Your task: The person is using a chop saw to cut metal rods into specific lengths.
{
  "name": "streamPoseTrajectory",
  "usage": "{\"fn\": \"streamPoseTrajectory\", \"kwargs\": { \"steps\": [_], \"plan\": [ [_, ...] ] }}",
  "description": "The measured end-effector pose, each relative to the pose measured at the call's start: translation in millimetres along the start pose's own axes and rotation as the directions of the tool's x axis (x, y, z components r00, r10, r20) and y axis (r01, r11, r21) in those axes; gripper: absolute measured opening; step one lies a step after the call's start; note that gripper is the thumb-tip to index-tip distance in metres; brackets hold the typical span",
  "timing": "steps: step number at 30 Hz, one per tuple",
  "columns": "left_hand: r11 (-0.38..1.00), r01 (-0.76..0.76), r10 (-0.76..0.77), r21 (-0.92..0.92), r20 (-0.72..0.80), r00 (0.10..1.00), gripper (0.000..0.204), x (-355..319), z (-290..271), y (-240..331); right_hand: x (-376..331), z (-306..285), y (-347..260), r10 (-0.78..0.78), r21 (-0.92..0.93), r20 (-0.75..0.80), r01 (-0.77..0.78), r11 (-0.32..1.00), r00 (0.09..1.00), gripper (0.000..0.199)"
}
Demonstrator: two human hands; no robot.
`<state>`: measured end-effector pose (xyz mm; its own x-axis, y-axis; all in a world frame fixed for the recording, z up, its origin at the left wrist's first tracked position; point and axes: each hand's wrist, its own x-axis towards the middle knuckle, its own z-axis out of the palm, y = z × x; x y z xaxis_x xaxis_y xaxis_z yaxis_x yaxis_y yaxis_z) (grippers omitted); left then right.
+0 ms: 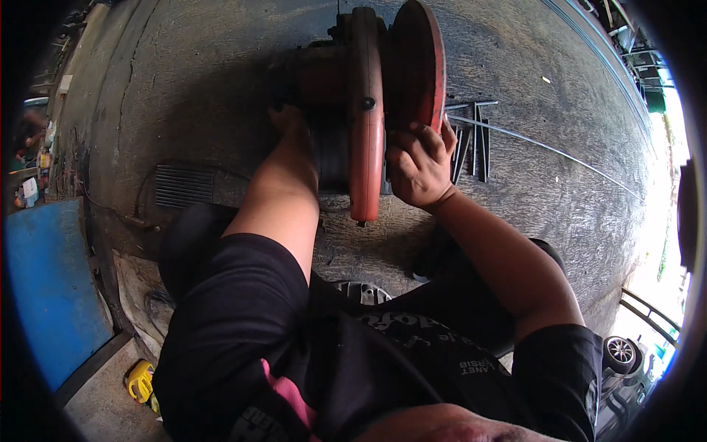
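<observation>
In front of me stands a red chop saw with a long red handle (367,158) and a round red blade guard (434,59) on its right side. My right hand (421,163) is closed at the guard's lower edge, its fingers bent against the rim. My left hand (287,116) reaches to the dark left side of the saw, by the motor housing (320,77). Deep shadow and the machine hide its fingers, so its grip does not show.
Dark metal bars and a thin rod (545,144) lie right of the saw on the worn floor. A ribbed dark plate (184,186) lies left of my arm. Further left are a blue panel (51,287) and a yellow tape measure (140,381). A car wheel (621,353) shows at lower right.
</observation>
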<state>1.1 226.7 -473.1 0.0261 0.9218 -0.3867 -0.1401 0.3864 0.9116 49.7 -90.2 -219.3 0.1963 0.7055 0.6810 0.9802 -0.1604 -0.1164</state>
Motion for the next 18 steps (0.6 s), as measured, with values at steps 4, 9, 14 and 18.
{"fn": "streamPoseTrajectory", "kwargs": {
  "steps": [4, 9, 14, 18],
  "plan": [
    [0.992, 0.111, -0.108, -0.060, 0.056, 0.993, 0.047, -24, 4, 21, 0, 0, 0, 0.005, 0.004, -0.002, -0.005, 1.000, 1.000, 0.019],
    [0.971, 0.184, -0.179, -0.150, 0.046, 0.983, 0.045, -33, 7, 32, 0, 1, 0, 0.004, 0.004, -0.006, -0.004, 1.000, 1.000, 0.021],
    [0.999, 0.037, -0.038, -0.007, -0.023, 0.999, 0.045, -8, 8, 10, -1, 1, 0, 0.006, 0.020, -0.006, -0.006, 1.000, 1.000, 0.022],
    [0.995, 0.079, -0.075, 0.062, -0.064, 0.995, 0.043, 0, 5, 2, 0, 1, 0, 0.002, 0.006, -0.005, -0.001, 1.000, 1.000, 0.021]
  ]
}}
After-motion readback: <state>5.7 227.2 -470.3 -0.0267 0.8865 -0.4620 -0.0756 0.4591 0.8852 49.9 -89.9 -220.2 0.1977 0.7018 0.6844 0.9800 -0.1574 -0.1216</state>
